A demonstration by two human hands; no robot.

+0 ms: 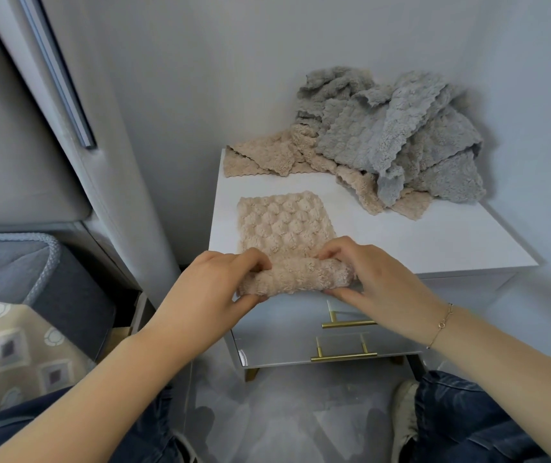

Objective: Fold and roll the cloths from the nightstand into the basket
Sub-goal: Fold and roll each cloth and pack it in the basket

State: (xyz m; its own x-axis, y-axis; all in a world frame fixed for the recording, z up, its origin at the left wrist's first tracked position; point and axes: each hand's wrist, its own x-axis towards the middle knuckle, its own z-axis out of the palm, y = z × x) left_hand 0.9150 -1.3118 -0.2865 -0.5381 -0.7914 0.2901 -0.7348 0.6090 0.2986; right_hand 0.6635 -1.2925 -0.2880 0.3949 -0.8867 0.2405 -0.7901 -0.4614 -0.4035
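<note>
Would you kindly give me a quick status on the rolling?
Left hand and right hand grip the fluffy beige cloth, rolled partway on the white nightstand. Heaped grey and beige cloths behind; nothing obstructing.

— Where does the folded beige bubble-textured cloth (285, 223) lie?
— On the white two-drawer nightstand (434, 242), at its front left; your left hand (214, 289) and right hand (367, 275) grip its rolled near end.
— And behind it?
— The heap of crumpled grey and beige fleece cloths (384, 142), back right, against the wall.
— The basket?
— The grey rope-rimmed fabric basket (16, 262) is far left, beside the nightstand.
</note>
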